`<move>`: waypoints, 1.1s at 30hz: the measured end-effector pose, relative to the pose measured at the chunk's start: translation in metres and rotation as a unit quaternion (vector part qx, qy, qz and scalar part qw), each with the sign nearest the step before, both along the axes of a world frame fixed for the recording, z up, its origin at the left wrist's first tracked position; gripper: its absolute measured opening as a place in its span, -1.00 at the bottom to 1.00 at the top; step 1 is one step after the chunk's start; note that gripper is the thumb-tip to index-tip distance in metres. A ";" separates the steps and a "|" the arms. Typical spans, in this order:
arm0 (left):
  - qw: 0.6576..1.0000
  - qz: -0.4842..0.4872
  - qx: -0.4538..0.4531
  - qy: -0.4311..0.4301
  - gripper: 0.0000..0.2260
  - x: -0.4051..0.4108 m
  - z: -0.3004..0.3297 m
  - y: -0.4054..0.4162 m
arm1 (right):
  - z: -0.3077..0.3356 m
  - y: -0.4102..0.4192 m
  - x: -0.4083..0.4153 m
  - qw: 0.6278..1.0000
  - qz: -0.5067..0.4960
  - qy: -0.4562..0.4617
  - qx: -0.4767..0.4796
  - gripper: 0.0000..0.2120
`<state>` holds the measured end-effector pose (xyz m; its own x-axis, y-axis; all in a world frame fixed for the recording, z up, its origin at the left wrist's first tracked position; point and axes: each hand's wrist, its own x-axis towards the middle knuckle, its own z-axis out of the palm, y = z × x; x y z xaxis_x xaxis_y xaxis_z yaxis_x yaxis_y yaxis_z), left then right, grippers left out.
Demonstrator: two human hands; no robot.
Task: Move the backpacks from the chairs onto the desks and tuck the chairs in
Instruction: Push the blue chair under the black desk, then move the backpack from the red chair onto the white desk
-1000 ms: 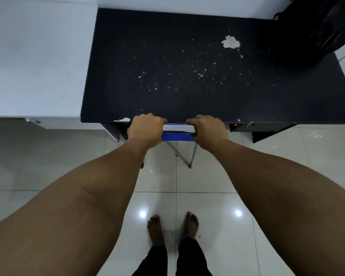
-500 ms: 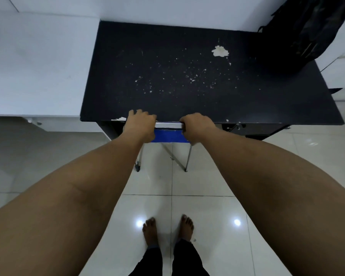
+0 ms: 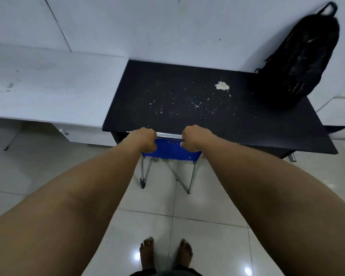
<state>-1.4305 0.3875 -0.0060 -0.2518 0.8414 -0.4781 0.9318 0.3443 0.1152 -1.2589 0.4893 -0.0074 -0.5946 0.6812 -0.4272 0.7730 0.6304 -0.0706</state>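
A blue chair [image 3: 170, 150] with metal legs stands pushed under the front edge of a black desk [image 3: 177, 108]; only its backrest and rear legs show. My left hand [image 3: 142, 139] grips the left end of the backrest's top rail and my right hand [image 3: 195, 137] grips the right end, fingers curled over it. A black backpack [image 3: 303, 60] stands upright on the desk's far right corner, leaning against the white wall.
A white desk [image 3: 48, 86] adjoins the black one on the left. White specks and a chipped patch [image 3: 221, 85] mark the black top. Glossy floor tiles [image 3: 187, 226] lie below, with my bare feet [image 3: 165, 253] behind the chair.
My head has moved back and tilted up, so more of the chair's backrest, its legs and the whole backpack show. Both hands keep their grip on the rail.
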 end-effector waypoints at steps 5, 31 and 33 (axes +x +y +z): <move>0.999 0.040 -0.002 -0.029 -0.67 0.022 0.001 -0.034 | -0.011 -0.032 0.012 1.000 0.015 0.010 -0.017 -0.81; 0.833 0.484 -0.090 -0.252 -0.62 0.127 -0.143 -0.350 | -0.167 -0.239 0.086 0.943 0.116 -0.142 -0.279 -0.64; 0.828 0.492 -0.069 -0.259 -0.63 0.117 -0.140 -0.355 | -0.167 -0.248 0.074 0.943 0.115 -0.141 -0.277 -0.65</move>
<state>-1.3132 0.0326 -0.1459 -0.5135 0.2790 -0.8115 0.0304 0.9510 0.3078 -1.1848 0.2417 -0.1747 -0.5090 0.1732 -0.8431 0.6568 0.7112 -0.2505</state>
